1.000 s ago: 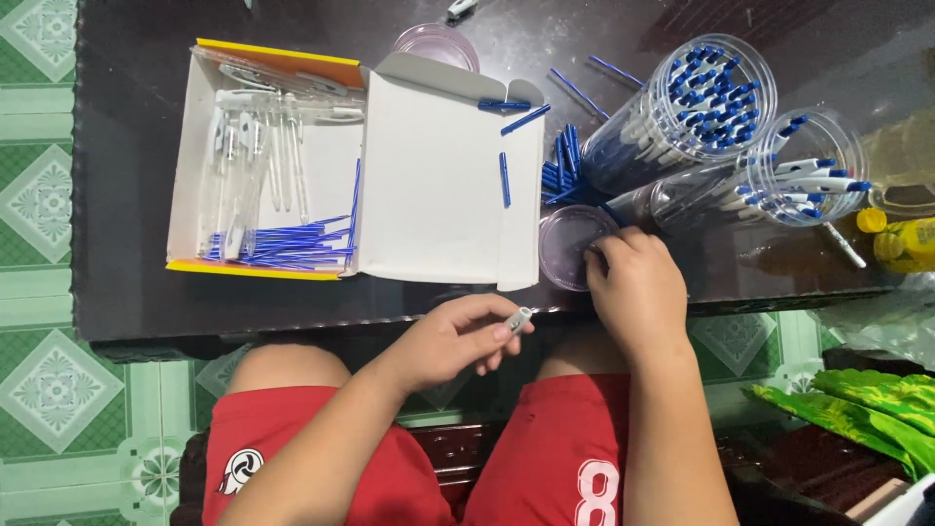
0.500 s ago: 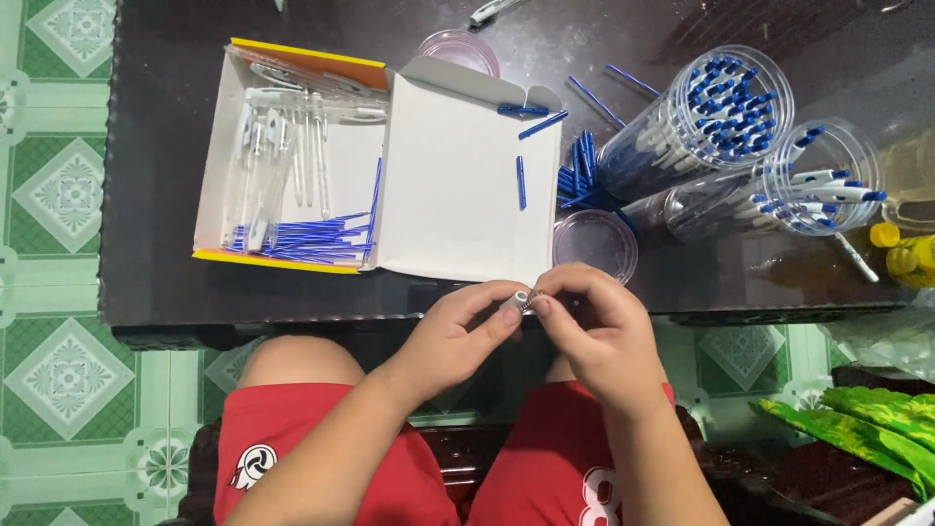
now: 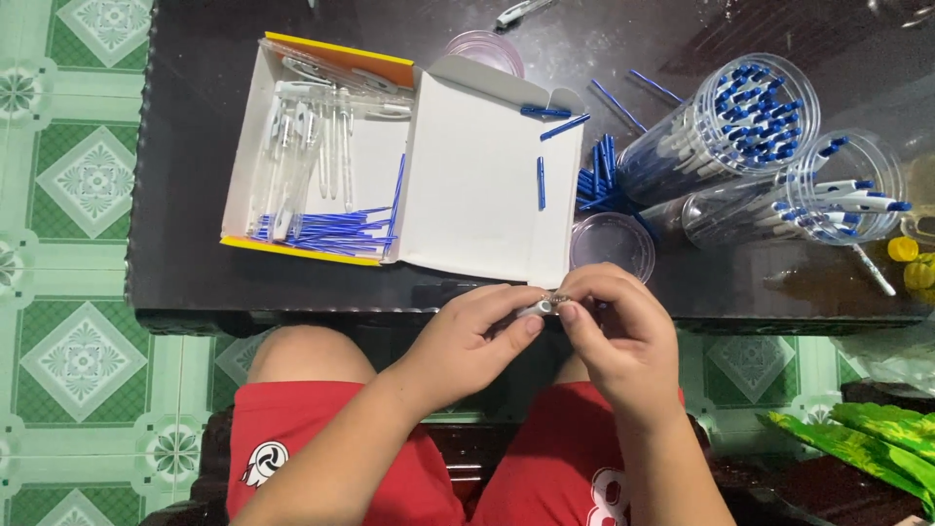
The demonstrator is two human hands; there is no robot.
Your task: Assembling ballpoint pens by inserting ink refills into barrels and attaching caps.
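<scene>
My left hand [image 3: 474, 336] and my right hand [image 3: 620, 336] meet at the near edge of the dark table [image 3: 195, 263], above my lap. Between their fingertips they pinch a small silvery pen part [image 3: 545, 306]; its exact shape is mostly hidden by the fingers. Just beyond my hands lies a round clear lid [image 3: 612, 244]. An open white cardboard box [image 3: 321, 146] holds clear pen barrels [image 3: 292, 156] and thin blue refills [image 3: 326, 231]. A few blue caps [image 3: 541, 182] lie on its open flap.
Two clear cylinder jars [image 3: 726, 131] with several assembled blue-capped pens lie on their sides at the right. Loose blue parts [image 3: 599, 180] are piled between box and jars. A yellow object [image 3: 911, 263] is at the right edge, green leaves [image 3: 867, 429] lower right, green patterned floor tiles [image 3: 68, 321] left.
My right hand came back from the clear lid to my left hand. Both hands now pinch the small part together at the table edge.
</scene>
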